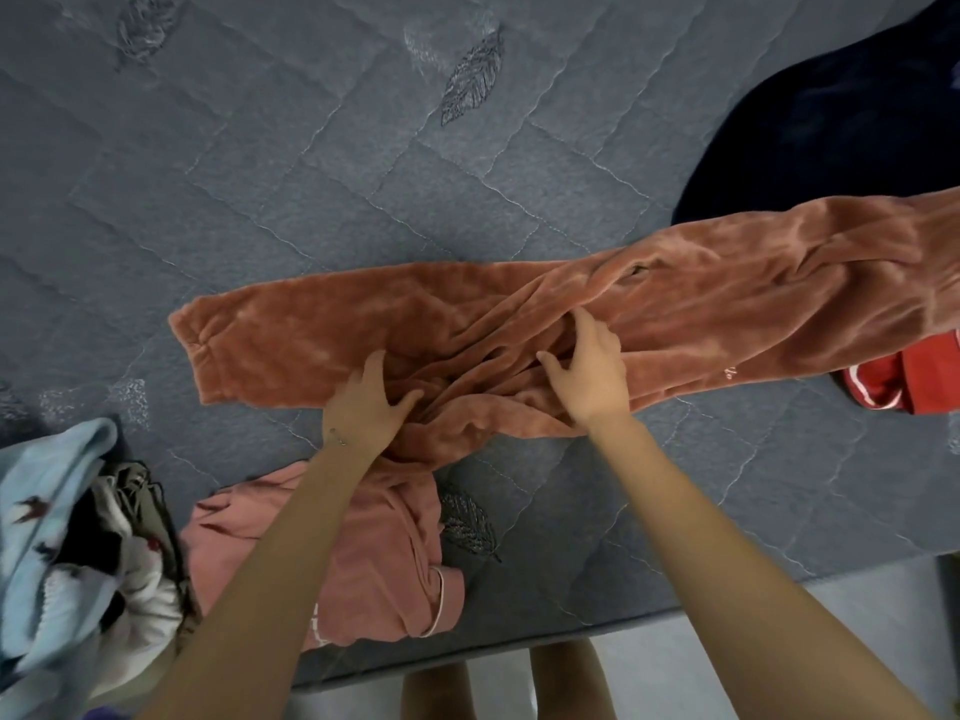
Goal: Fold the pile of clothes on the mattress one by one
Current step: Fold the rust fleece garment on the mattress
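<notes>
Rust velvet trousers (519, 324) lie stretched across the middle of the quilted grey mattress (260, 200), their right end overlapping a dark navy garment (831, 132) and a red garment (893, 387). The left hand (363, 402) lies flat with fingers spread on the bunched middle, and the right hand (587, 371) presses there too, thumb out and fingers loosely bent. A pink garment (363, 563) sits just below the left wrist beside the pile (78, 537) at the left, close to the mattress's near edge, while bare quilting opens beyond the trousers and pale floor (675, 683) shows below.
</notes>
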